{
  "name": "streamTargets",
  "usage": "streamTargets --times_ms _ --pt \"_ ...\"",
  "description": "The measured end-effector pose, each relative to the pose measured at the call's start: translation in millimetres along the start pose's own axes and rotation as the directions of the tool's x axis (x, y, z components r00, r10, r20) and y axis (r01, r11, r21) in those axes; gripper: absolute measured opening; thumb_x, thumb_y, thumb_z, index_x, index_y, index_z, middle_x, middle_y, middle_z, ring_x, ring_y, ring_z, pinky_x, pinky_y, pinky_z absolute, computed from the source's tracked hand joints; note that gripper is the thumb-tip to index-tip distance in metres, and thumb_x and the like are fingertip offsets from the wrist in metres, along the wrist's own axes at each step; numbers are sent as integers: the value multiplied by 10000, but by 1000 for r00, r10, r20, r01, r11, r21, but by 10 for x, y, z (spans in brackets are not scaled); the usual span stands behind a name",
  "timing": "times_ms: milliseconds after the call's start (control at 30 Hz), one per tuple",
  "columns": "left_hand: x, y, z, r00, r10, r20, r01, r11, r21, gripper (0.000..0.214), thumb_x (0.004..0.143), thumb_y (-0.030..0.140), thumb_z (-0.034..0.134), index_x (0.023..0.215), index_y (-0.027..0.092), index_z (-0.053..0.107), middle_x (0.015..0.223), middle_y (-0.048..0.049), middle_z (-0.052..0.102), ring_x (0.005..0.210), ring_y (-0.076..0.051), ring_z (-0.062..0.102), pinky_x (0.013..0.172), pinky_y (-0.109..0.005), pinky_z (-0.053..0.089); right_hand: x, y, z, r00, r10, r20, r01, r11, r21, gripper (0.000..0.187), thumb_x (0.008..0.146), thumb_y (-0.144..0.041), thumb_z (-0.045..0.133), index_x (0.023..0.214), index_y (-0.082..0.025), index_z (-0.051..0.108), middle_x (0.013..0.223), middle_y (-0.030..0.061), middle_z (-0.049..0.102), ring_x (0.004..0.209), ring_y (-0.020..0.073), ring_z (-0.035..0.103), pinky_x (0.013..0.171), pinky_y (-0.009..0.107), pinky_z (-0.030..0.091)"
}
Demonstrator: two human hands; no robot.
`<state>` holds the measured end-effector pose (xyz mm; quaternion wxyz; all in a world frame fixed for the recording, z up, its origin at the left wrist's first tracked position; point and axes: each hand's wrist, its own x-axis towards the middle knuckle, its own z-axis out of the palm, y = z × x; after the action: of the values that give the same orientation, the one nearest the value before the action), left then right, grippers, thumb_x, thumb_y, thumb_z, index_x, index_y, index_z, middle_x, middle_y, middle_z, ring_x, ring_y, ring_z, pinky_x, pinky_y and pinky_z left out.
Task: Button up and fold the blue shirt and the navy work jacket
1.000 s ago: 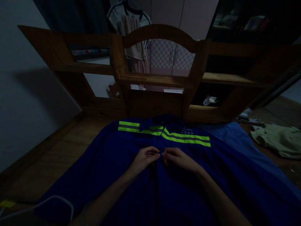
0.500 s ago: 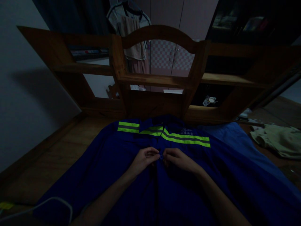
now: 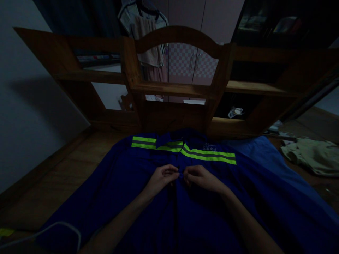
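A dark blue work jacket (image 3: 113, 180) lies spread out, front side up, its collar toward the wooden headboard. Yellow-green reflective stripes (image 3: 209, 155) cross its chest, with small lettering above the right-hand one. At the front opening, a small round button (image 3: 181, 175) shows between my two hands. My left hand (image 3: 162, 178) pinches the jacket's edge just left of the button, fingers bent. From the other side my right hand (image 3: 200, 177) pinches the cloth with thumb and forefinger, close to the button. Whether the button sits in its hole I cannot tell.
Behind the jacket stands a wooden headboard (image 3: 172, 90) with open shelves. Bare boards (image 3: 87, 155) show at the left beside a wall. A blue cloth (image 3: 256, 151) and a pale crumpled garment (image 3: 312, 155) lie at the right. A white cord (image 3: 63, 223) curves at lower left.
Both hands stay at the button with almost the same grip. The whole view has shifted very slightly.
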<state>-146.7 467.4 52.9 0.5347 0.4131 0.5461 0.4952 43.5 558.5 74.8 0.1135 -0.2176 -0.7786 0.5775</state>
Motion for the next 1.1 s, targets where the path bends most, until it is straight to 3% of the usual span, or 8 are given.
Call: streamTargets --times_ms 300,633,800,933,1100 --pt "20 -21 2 1000 -17 -17 17 1000 4 304 689 355 753 889 143 666 753 -22 672 616 -113 590 573 -204 440 -37 -47 -18 1000 0 -5 0 998 -59 163 849 -198 487 718 -162 577 653 -17 599 594 104 562 572 192 414" --pt "-9 39 34 999 -18 -48 18 1000 14 357 632 412 772 857 147 691 743 -35 691 625 -148 614 563 -227 440 13 5 8 992 58 -115 -64 997 -46 155 830 -186 468 707 -165 559 634 -18 597 557 93 557 541 181 415" --pt "-16 38 34 998 -16 -59 18 1000 19 339 643 402 766 859 153 690 747 -31 693 638 -147 619 578 -226 435 7 7 -20 983 71 -168 -80 996 -47 179 870 -240 461 743 -165 562 657 -19 597 491 75 532 477 173 379" --pt "-10 21 27 999 -31 -26 31 1000 -3 342 665 407 753 881 155 670 726 -17 676 581 -122 592 557 -217 420 -1 -2 7 980 79 -180 -90 995 -51 308 920 -364 442 717 -164 560 610 -24 573 451 71 511 452 174 360" --pt "-5 28 24 1000 -30 8 30 1000 0 345 668 401 754 879 149 651 688 -6 651 537 -105 558 529 -207 403 -24 -42 63 995 65 -81 -71 995 -75 367 876 -522 523 798 -170 587 654 -17 598 508 88 543 486 181 391"
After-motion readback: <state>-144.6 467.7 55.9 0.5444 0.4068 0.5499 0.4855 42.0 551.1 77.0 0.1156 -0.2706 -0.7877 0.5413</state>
